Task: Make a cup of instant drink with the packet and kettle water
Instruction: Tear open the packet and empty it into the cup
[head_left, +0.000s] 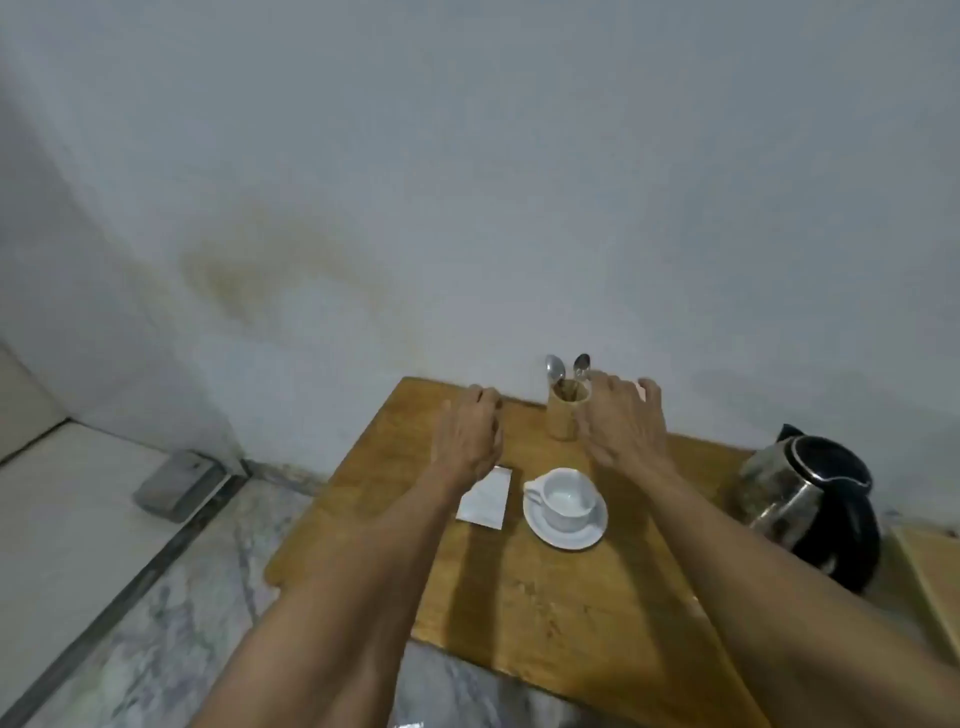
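A white cup (567, 499) stands on a white saucer (565, 535) in the middle of a small wooden table (545, 597). The cup looks empty. A white packet (487, 501) lies flat just left of the saucer. A glass kettle with a black lid and handle (810, 499) stands at the table's right edge. My left hand (467, 436) hovers above the packet's far end, fingers loosely curled, holding nothing. My right hand (623, 421) is spread beyond the cup, beside a wooden holder (566, 415), and holds nothing.
The wooden holder carries two metal spoons (569, 369) and stands against the pale wall. A grey block (174, 486) lies on the floor at the left near a dark floor strip. A wooden board edge (930, 582) shows at the far right.
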